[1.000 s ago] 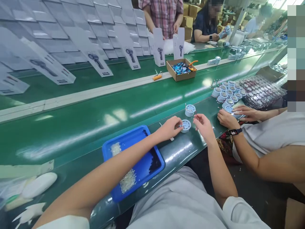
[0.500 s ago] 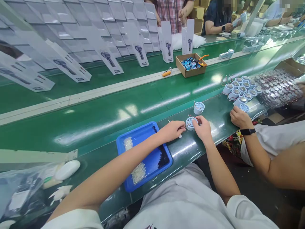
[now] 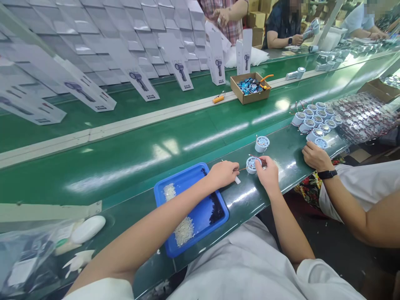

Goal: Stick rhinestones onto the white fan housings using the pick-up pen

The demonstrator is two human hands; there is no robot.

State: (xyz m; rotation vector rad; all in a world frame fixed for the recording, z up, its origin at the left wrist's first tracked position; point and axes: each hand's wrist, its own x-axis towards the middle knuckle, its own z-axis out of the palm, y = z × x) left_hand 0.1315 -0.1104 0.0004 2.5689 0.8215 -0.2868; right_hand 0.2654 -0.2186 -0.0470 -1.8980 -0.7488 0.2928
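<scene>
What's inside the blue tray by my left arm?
The blue tray holds two patches of small white bits and a heap of tiny dark parts. Your left forearm crosses it, hiding the middle.

Glossy green conveyor belt (image 3: 175, 129), stacked cartons (image 3: 257, 19)

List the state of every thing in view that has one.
left hand, fingers curled shut beside the round part.
right hand, fingertips pinching the round part's rim.
round part, flat on the bench edge between both hands.
second round part, standing free, untouched.
blue tray, holding separate white and dark piles of small pieces.
cardboard box, open, filled with blue parts.
co-worker's hand, resting on a part from the cluster.
</scene>
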